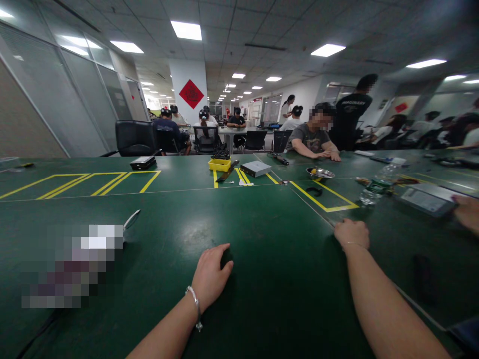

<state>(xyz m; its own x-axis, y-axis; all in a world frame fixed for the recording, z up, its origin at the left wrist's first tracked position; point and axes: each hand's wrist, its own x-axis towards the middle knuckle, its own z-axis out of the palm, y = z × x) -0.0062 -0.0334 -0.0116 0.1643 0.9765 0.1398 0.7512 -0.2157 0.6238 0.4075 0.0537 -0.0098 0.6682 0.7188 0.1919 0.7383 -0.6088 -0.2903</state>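
The left hand (211,273) lay open on the green table (284,289). At two o'clock, the right hand (352,234) sat curled, apparently empty.

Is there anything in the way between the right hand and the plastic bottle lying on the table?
Nothing visible. Between the right hand and the plastic bottle there is only bare green table crossed by a flat yellow tape line.
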